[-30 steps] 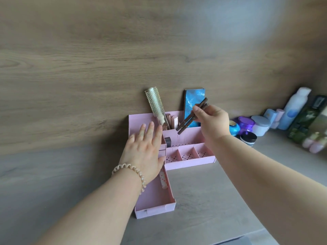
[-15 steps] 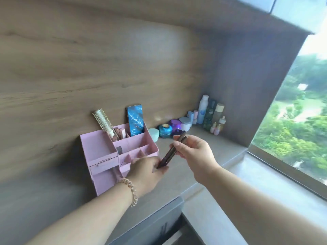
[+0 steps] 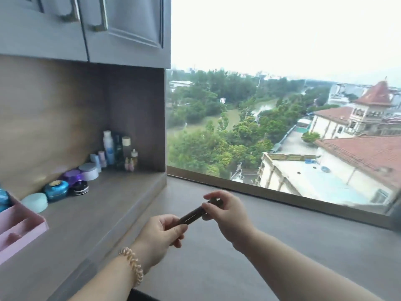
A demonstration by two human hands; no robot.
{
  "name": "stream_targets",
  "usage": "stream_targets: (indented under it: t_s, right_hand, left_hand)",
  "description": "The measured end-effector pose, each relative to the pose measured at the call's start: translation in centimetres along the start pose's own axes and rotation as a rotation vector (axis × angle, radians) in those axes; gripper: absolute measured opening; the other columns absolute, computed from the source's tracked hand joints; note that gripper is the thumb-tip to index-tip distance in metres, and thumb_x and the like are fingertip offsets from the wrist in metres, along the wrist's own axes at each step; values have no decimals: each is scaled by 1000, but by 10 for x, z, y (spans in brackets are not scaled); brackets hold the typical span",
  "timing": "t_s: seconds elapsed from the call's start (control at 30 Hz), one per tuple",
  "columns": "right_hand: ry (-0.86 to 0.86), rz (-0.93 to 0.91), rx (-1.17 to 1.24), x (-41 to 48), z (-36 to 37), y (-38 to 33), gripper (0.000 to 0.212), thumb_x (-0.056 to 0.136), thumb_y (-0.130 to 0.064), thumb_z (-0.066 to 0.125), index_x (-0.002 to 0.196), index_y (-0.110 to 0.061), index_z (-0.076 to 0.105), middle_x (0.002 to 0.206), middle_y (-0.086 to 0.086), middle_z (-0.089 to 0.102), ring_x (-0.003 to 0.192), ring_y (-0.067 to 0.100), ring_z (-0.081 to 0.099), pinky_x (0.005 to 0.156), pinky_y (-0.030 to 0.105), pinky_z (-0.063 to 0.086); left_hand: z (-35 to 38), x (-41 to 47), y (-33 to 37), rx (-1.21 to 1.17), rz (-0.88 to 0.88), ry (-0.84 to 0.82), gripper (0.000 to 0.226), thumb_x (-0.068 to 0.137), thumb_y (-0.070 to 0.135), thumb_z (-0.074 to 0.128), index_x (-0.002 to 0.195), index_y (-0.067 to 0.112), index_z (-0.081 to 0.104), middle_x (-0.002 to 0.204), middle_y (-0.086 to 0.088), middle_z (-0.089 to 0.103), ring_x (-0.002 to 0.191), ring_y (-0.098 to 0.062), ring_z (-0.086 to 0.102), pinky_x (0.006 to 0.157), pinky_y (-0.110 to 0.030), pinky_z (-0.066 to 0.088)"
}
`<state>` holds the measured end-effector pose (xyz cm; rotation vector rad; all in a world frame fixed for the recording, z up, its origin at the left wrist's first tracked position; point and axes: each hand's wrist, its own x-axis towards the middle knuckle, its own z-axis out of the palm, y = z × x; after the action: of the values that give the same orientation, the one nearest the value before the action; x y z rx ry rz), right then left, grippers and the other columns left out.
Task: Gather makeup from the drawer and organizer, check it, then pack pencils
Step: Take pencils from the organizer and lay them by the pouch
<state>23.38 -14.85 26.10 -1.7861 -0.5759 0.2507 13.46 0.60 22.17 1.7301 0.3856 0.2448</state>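
We saw dark brown pencils [image 3: 193, 215] near centre. At eight o'clock was the pink organizer [image 3: 21, 231]. Toward nine sat a mint-green jar [image 3: 35, 202], a blue jar [image 3: 56, 189] with a gold top, a purple jar [image 3: 72, 175] and a black jar [image 3: 80, 187]. The wall [image 3: 50, 118] showed brown wood grain. The cabinet doors [image 3: 121, 25] at eleven were grey, and the coiled band [image 3: 132, 266] at seven was peach.

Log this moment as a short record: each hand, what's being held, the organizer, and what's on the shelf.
left hand: grips the lower end of the makeup pencils
right hand: pinches their upper end with the fingertips
pencils: dark brown, tilted, held in the air above the grey counter; count unclear
pink organizer: on the shelf, at the left edge, partly out of frame
shelf items: jars in a row, bottles in the back corner
left wrist: spiral hair tie
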Motion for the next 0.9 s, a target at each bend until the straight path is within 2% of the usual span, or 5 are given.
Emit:
stream_targets:
  t_s: [0.23,0.47,0.63,0.73,0.9]
  right_hand:
    - [78,219,-96,-86,-165,90,5,87,-18,64,84,-16,60,76,8,68,58,11,61,56,18,49]
    - [207,434,63,-211,-372,208,6,92,-15,57,86,-12,59,75,12,69,52,9,57,47,13,41]
    - [242,434,77,-244,-457,229,11,87,-5,63,78,-11,63,72,12,63,53,9,55,46,8,39]
    - [244,453,48,-252,-489,255,13,84,-9,67,74,-16,66,70,4,62,61,12,53,59,14,42]
    - [107,505,-201,-259,-500,301,12,83,-22,70,72,-25,67,64,-12,57,62,3,50,56,12,37]
  left_hand:
    - [175,-5,4,265,9,-339,15,89,20,63,76,13,66,54,6,58,51,-11,52,57,-27,44]
    - [440,-47,-5,475,26,-586,17,92,23,56,79,13,61,64,1,51,55,-13,48,55,-25,41]
    - [536,-61,3,453,42,-526,9,89,23,61,80,22,61,59,7,51,53,-10,45,50,-16,37]
    - [572,-61,11,582,52,-525,10,89,28,60,87,19,63,66,6,56,55,-7,47,43,-9,34]
    - [590,-42,12,918,56,-682,15,89,35,56,94,22,61,87,0,65,67,-11,53,59,-21,41]
